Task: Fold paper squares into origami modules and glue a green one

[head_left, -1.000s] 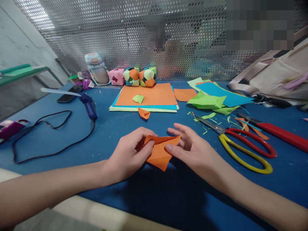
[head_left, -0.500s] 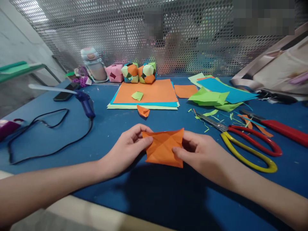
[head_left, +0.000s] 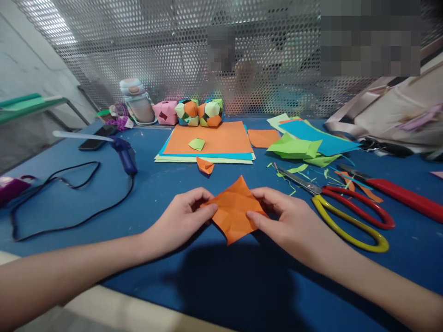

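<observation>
Between my hands is a square of orange paper (head_left: 237,210) with crease lines, turned so that one corner points away from me and one towards me. My left hand (head_left: 188,214) pinches its left corner, thumb on top and fingers mostly hidden beneath. At the right corner my right hand (head_left: 282,214) holds it the same way. The paper is raised over the blue table and casts a shadow. Just beyond it lie a small folded orange piece (head_left: 205,166) and, on the stack of coloured sheets (head_left: 221,138), a small folded green piece (head_left: 197,144).
Scissors (head_left: 321,191) with red and yellow handles, red-handled pliers (head_left: 404,196) and paper scraps (head_left: 297,147) lie to the right. On the left are a blue glue gun (head_left: 124,154) with its cord and a phone (head_left: 95,138). Folded paper balls (head_left: 188,113) and a bottle (head_left: 138,101) stand behind.
The orange paper has been turned in my hands, from edge-on square to corner-up diamond. Both hands still grip it at its sides. The view has tilted slightly upward.
</observation>
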{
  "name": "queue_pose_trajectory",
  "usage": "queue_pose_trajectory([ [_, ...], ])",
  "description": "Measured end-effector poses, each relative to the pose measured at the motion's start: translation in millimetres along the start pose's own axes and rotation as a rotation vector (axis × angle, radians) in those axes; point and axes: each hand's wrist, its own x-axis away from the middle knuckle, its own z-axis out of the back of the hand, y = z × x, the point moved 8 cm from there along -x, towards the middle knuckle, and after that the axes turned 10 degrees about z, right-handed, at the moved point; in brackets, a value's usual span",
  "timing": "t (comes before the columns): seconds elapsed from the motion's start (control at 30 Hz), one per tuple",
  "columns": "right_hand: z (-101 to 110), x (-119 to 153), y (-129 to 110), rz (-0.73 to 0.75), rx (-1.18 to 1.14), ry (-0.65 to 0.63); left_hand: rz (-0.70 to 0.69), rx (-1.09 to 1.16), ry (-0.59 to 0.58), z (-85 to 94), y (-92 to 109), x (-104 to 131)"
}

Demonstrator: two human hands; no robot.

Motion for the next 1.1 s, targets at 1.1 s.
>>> queue_pose_trajectory([
  [1.1,-18.9,8.3,-12.4,0.608,0.531,-0.047,-0.414,-0.799,0.166,4.3,7.0,-2.7],
])
